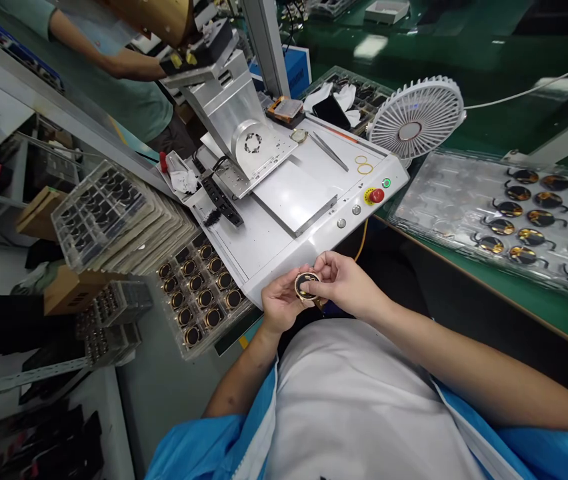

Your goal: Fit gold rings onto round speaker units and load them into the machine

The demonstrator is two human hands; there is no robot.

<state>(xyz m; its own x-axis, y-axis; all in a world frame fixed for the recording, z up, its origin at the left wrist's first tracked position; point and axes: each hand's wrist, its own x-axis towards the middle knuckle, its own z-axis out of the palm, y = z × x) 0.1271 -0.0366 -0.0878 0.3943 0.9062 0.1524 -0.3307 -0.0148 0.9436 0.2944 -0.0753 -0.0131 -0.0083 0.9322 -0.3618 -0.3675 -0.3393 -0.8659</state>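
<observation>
Watch case (303, 279) is pinched between the left hand (281, 301) and right hand (345, 283), near the machine (309, 248); through uneven pressing on its face, it could be tipped and dropped.

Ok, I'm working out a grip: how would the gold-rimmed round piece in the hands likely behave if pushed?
The gold-rimmed round piece is probably stiff: it looks undistorted between the left hand and right hand. It's likely light, being small beside both. Its circular outline suggests it might roll if pushed while standing on edge.
</observation>
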